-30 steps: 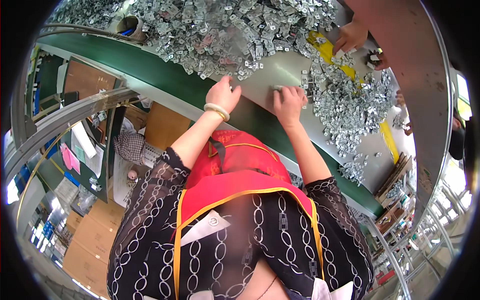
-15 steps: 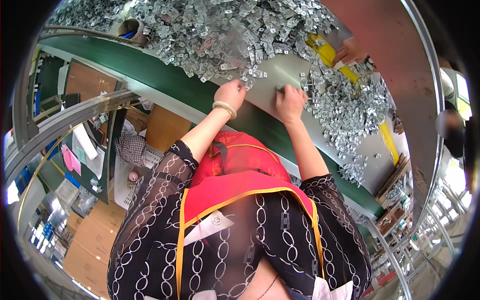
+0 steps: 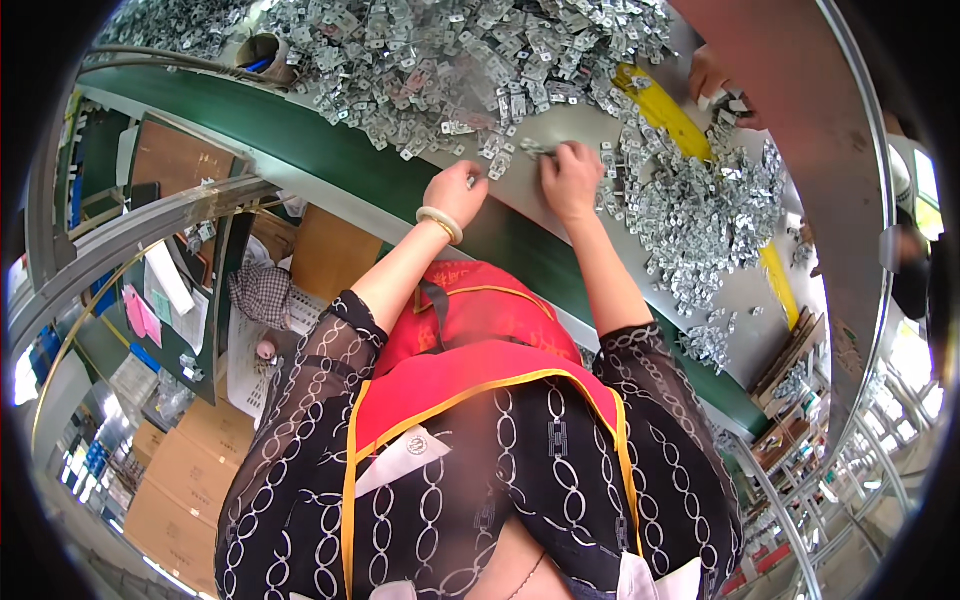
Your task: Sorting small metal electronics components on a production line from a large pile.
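Observation:
My left hand (image 3: 458, 193), with a pale bangle at its wrist, is closed near the front edge of the metal table. A small bit of metal, perhaps one of the clips, shows between its thumb and fingers. To its right, my right hand (image 3: 573, 182) pinches a small metal clip (image 3: 538, 148) over the bare metal tabletop (image 3: 562, 124). Beyond my hands lies a large heap of flat silvery clips (image 3: 440, 70) with holes in them. A second heap of clips (image 3: 700, 215) spreads to the right of my right hand.
Yellow tape (image 3: 672, 115) runs between the heaps. Another person's hand (image 3: 708, 75) works at the far right. A round container (image 3: 265, 58) stands at the far left. Green surface (image 3: 330, 128) lines the near edge; cardboard boxes (image 3: 190, 470) stand lower left.
My right hand has moved up and slightly left, a clip now showing at its fingertips. My left hand has drawn slightly back from the heap's edge. The other person's hand has shifted upward.

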Demonstrator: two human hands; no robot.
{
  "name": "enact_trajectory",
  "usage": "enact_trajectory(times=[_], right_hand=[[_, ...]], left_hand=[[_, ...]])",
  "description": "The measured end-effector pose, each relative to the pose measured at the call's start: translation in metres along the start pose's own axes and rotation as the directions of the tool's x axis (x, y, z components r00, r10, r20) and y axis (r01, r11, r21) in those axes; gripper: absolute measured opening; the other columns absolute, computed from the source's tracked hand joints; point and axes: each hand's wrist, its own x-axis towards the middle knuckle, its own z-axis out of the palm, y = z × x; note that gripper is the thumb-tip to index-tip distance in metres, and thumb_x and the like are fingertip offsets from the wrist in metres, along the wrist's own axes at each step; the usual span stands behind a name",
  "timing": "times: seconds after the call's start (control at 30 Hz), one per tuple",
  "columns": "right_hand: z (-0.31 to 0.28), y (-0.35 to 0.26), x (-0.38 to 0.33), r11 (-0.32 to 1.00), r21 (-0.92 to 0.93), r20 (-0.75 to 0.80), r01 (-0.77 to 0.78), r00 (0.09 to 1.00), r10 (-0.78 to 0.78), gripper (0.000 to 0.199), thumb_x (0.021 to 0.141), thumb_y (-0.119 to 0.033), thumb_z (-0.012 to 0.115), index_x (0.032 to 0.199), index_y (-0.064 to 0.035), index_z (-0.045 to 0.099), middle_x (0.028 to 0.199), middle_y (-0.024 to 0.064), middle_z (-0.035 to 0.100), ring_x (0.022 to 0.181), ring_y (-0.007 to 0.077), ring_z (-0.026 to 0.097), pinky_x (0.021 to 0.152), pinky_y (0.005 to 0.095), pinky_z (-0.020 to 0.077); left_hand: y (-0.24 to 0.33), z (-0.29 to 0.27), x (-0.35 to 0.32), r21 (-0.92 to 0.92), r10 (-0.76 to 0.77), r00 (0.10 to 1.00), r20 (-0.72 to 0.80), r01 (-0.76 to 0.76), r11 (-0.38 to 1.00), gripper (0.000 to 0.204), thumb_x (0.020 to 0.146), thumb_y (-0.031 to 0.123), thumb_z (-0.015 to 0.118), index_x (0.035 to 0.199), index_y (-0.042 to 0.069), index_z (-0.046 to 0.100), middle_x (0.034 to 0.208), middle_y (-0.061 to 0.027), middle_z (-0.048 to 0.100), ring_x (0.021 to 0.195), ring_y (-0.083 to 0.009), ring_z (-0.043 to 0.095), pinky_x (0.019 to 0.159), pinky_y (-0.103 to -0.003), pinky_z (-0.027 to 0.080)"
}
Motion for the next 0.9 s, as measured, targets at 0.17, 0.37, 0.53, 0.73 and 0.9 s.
enact_trajectory(times=[0.17,0.37,0.53,0.73,0.9], right_hand=[[-0.018,-0.014,-0.02,0.999,0.034,-0.097,-0.033,0.995,0.036,0.026,0.076,-0.018,0.067,0.099,-0.0085,0.061,0.114,0.0152,0.059,0.106,0.0333,0.054,0.086,0.0476,0.0392],[0.001,-0.06,-0.027,0.978,0.084,0.086,0.191,0.976,-0.198,0.025,0.074,-0.02,0.07,0.096,-0.0115,0.063,0.119,0.006,0.059,0.114,0.0288,0.052,0.093,0.0442,0.0363],[-0.024,-0.024,-0.036,0.995,-0.096,-0.003,-0.04,0.999,0.04,0.015,0.075,-0.018,0.068,0.087,-0.0099,0.065,0.109,0.0055,0.061,0.106,0.0282,0.053,0.089,0.0453,0.0369],[0.006,-0.043,0.011,0.994,0.058,0.023,0.096,0.995,-0.097,0.024,0.077,-0.016,0.065,0.1,-0.0092,0.064,0.117,0.007,0.061,0.108,0.0311,0.054,0.091,0.0441,0.0395],[0.004,-0.029,0.01,0.99,-0.028,0.091,0.137,0.987,-0.134,0.019,0.078,-0.016,0.063,0.096,-0.0085,0.063,0.104,0.0072,0.064,0.102,0.0306,0.056,0.086,0.0449,0.041]], left_hand=[[-0.008,0.006,-0.01,-0.136,-0.067,0.997,-0.044,0.061,0.989,0.028,0.08,0.022,0.066,0.102,0.005,0.067,0.094,-0.0165,0.069,0.087,-0.0315,0.067,0.079,-0.038,0.052],[0.002,-0.002,0.002,-0.153,-0.09,0.984,-0.154,0.066,0.986,0.038,0.08,0.025,0.067,0.109,0.001,0.063,0.102,-0.0208,0.068,0.097,-0.0364,0.065,0.085,-0.041,0.051],[0.004,-0.002,0.018,-0.143,-0.148,0.972,-0.182,0.123,0.982,0.044,0.079,0.033,0.069,0.109,0.001,0.064,0.105,-0.0222,0.067,0.099,-0.0367,0.064,0.087,-0.041,0.05],[0.007,0.014,0.032,-0.026,-0.104,0.972,-0.21,0.1,0.995,0.031,0.079,0.027,0.066,0.098,0.003,0.068,0.094,-0.0209,0.069,0.089,-0.0377,0.065,0.081,-0.044,0.051],[0.003,0.01,0.032,-0.006,-0.095,0.984,-0.15,0.095,0.995,0.027,0.079,0.026,0.065,0.094,0.003,0.069,0.089,-0.0204,0.069,0.085,-0.0364,0.066,0.077,-0.044,0.052]])
